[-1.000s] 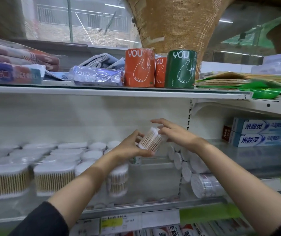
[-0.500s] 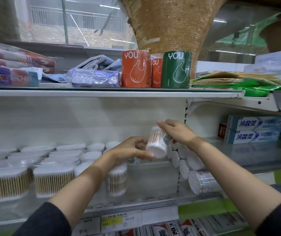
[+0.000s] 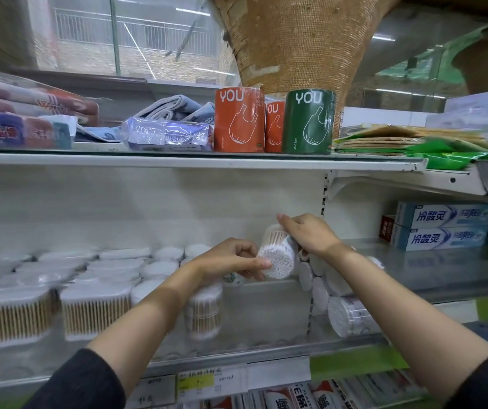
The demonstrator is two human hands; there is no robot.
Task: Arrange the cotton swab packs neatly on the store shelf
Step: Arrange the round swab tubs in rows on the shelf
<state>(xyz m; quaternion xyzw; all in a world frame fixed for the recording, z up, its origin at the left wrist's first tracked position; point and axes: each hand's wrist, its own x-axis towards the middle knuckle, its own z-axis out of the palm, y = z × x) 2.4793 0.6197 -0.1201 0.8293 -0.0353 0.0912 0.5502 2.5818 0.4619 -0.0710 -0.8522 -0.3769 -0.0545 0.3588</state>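
A round clear pack of cotton swabs [image 3: 278, 255] is held on its side above the middle shelf [image 3: 266, 354], its white tips facing me. My left hand [image 3: 231, 258] pinches its near end from the left. My right hand [image 3: 310, 234] grips it from above on the right. Under it, round packs [image 3: 346, 315] lie stacked on their sides. One round pack [image 3: 204, 314] stands upright below my left wrist. Square swab boxes [image 3: 95, 308] fill the shelf's left part in rows.
The upper shelf [image 3: 195, 160] holds orange and green bag rolls [image 3: 275, 122], wrapped towels [image 3: 30, 113] and flat green packets [image 3: 431, 146]. Toothpaste boxes [image 3: 440, 225] sit to the right behind a shelf upright [image 3: 324, 196]. Price tags [image 3: 207, 382] line the shelf's front edge.
Both hands have turned the round pack so its white end faces me and moved it slightly right, toward the stacked round packs. The camera has shifted a little.
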